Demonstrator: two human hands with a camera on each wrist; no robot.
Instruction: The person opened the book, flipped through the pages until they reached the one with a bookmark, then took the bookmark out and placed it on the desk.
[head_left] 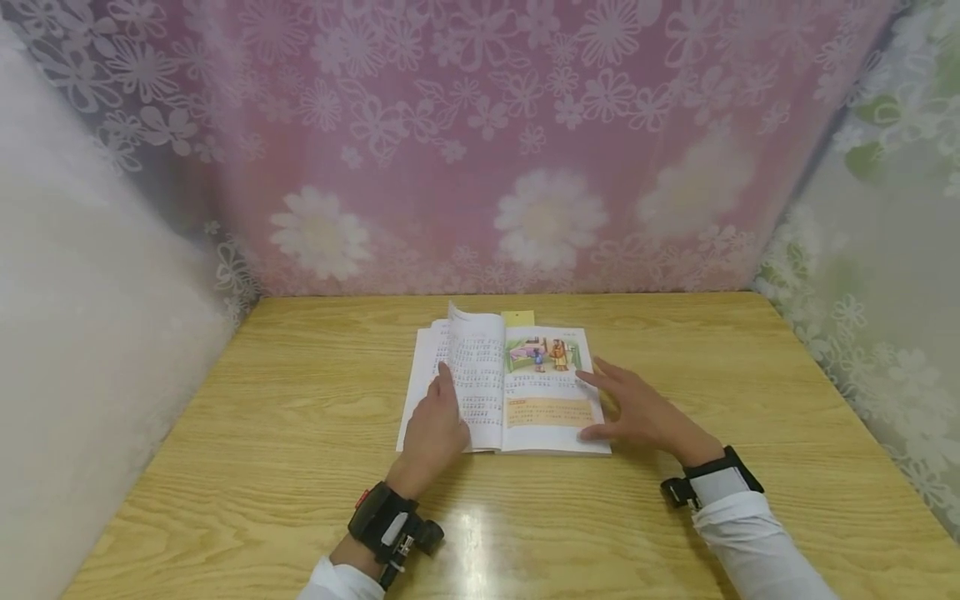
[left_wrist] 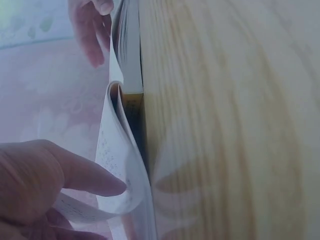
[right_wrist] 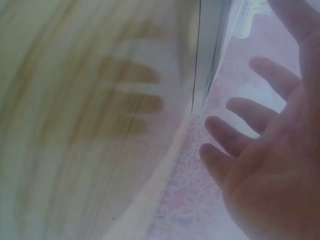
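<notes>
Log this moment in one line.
book: open on table | left hand: holds lifted page | right hand: spread at book's right edge

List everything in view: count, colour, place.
Book: one, mostly white, open on the table
Lifted page: one, white, book's left half
Illustration: one, multicoloured, book's right page
Tab: one, yellow, at the book's far edge
Table: one, yellowish, under the book
Backdrop: one, pink floral, behind the table
Side panels: two, pale, left and right
Wrist devices: two, black, one per wrist
Sleeves: two, white, forearms
Left hand: one, bare, pinching the lifted page
Right hand: one, bare, by the book's right edge
</notes>
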